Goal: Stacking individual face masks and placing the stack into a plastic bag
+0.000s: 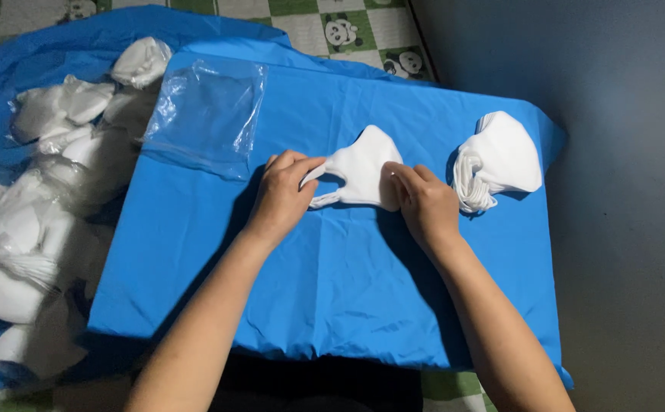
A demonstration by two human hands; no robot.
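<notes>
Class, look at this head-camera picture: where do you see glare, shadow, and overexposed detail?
Head view: glare streaks the clear plastic bag; the forearms cast dark shadows on the blue cover; the white mask between the left hand and right hand, the stack and the pile look washed out, with little surface detail.
</notes>
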